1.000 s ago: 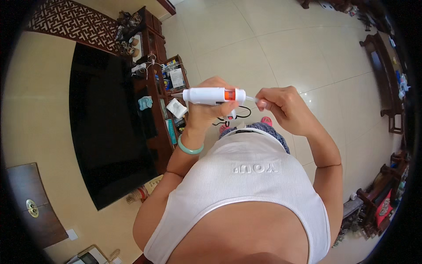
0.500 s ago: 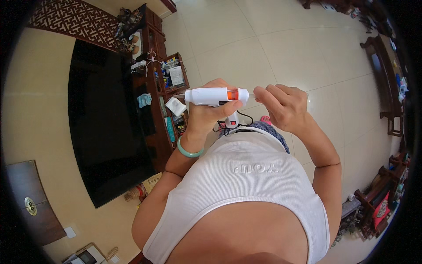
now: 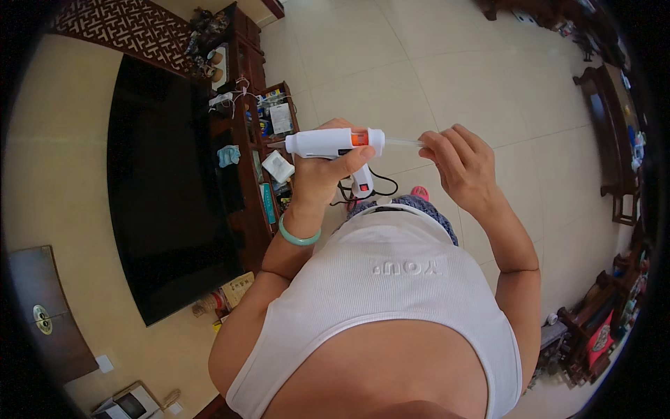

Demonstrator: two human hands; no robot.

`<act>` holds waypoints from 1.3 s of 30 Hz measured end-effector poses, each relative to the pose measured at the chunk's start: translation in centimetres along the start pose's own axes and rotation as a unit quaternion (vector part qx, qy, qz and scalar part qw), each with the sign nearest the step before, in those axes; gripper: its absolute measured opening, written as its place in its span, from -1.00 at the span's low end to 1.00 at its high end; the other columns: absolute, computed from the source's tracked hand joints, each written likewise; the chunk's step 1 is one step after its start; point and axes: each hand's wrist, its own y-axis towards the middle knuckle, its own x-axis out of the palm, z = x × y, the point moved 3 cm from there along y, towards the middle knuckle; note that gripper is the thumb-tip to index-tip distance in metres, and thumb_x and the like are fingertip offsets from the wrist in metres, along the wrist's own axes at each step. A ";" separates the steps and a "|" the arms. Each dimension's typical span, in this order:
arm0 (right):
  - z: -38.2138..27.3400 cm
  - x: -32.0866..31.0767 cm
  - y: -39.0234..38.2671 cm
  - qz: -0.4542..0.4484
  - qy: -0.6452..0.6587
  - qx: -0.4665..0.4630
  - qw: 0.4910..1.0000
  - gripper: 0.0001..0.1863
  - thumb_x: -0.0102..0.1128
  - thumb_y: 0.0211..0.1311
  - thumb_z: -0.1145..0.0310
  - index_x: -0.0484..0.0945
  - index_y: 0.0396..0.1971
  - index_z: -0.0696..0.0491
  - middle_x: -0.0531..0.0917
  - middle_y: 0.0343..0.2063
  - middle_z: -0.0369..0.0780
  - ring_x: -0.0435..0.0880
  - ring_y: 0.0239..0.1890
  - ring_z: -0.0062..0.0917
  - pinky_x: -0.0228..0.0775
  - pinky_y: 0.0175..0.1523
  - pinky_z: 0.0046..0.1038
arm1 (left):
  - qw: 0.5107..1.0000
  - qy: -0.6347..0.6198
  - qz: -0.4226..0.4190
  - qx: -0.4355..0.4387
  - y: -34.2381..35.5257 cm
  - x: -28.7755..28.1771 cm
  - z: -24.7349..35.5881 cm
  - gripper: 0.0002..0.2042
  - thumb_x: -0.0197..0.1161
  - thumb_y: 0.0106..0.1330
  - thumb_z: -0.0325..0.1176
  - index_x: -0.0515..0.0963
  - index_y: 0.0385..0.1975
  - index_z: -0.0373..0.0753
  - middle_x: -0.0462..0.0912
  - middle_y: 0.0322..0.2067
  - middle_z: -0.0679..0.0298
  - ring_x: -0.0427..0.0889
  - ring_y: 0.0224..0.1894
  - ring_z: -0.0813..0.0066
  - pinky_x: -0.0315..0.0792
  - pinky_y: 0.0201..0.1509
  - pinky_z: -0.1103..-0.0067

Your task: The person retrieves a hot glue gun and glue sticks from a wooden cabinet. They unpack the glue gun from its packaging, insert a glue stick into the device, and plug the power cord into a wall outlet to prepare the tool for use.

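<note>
My left hand (image 3: 324, 171) is closed on a white hot glue gun (image 3: 321, 143), which lies sideways with its nozzle to the left and an orange window near its back. Its handle, with a red switch, hangs below my thumb, and a black cable (image 3: 387, 192) loops beneath. A long translucent glue stick (image 3: 401, 142) runs out of the gun's back to my right hand (image 3: 457, 164), whose fingers are pinched on the stick's far end. A pale green bangle (image 3: 299, 239) circles my left wrist.
A dark wooden cabinet (image 3: 251, 63) with open drawers of small items (image 3: 279, 119), a white pack (image 3: 278, 167) and a blue cloth (image 3: 228, 156) stand left, beside a large black screen (image 3: 160, 188). Wooden furniture (image 3: 604, 140) lines the right. Below me is tiled floor (image 3: 370, 56).
My right hand has shifted up and rightward, and more of the glue stick shows outside the gun. The gun in my left hand has risen slightly and moved a little left since half a second ago.
</note>
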 end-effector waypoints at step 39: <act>1.3 1.1 3.1 -0.037 -0.012 0.099 0.994 -0.63 0.27 0.00 0.38 0.44 -0.13 -0.02 0.54 -0.32 -0.28 0.47 -0.22 -0.46 0.31 -0.19 -0.49 | 0.992 -0.063 -0.052 -0.100 1.2 0.1 -3.3 -0.50 0.45 -0.02 -0.20 0.46 -0.12 -0.32 0.59 -0.28 0.23 0.59 -0.23 0.43 0.46 -0.20 0.57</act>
